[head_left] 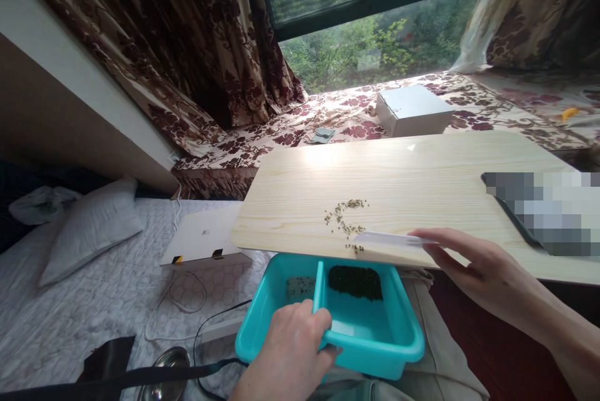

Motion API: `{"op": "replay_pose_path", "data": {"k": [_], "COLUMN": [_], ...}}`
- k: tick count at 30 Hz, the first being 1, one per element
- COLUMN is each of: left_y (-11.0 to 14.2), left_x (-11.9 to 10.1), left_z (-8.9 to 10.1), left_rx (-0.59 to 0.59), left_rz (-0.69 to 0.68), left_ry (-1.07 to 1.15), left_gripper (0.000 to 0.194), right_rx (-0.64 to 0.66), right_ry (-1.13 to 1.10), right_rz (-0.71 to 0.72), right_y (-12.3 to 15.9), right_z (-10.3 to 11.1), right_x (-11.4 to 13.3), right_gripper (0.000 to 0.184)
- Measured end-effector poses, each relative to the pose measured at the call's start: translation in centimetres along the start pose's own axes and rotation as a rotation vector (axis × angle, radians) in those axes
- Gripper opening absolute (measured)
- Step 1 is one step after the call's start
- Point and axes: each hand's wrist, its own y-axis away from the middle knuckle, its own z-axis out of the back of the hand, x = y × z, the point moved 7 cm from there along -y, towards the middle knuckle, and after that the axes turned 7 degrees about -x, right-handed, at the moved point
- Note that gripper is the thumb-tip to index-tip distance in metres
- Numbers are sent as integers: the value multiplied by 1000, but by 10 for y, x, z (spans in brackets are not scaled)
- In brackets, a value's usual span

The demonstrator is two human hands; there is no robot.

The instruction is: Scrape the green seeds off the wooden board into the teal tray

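My left hand (293, 341) is closed on the divider of a turquoise two-part bin (407, 326), held below the table's near edge. Dark green granules (355, 282) lie in the bin's right compartment; a few specks (300, 287) show in the left one. Between the fingers and thumb of my right hand (462, 257) is a thin white flat scraper-like piece (389, 238), low over the tabletop. By its tip, small greenish-brown grains (347, 220) are scattered on the wood, some close to the edge above the bin. Their exact kind is too small to tell.
The pale wooden table (435, 182) carries a dark-edged device (509, 210), partly blurred, at right. Beyond it, a white box (415, 110) and a folded cloth (323, 135) rest on the floral sill. At left are a bed (117, 263), a white carton (201, 235) and cables (187, 307).
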Motion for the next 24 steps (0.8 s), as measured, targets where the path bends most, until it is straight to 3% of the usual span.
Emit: {"op": "replay_pose_path", "data": {"k": [9, 17, 24], "left_y": [0, 0, 1], "left_x": [1, 2, 2], "left_z": [-2, -1, 2], "left_rx": [-33, -30, -24], "left_rz": [-12, -8, -5], "left_ry": [1, 8, 1], "left_gripper": [9, 10, 9], "right_rx": [4, 0, -1], "right_ry": [-11, 14, -22], "right_rz": [-47, -87, 10], "right_y": [9, 1, 7], "right_z": [5, 1, -1], "right_x": [-4, -1, 2], "right_gripper": [26, 30, 28]}}
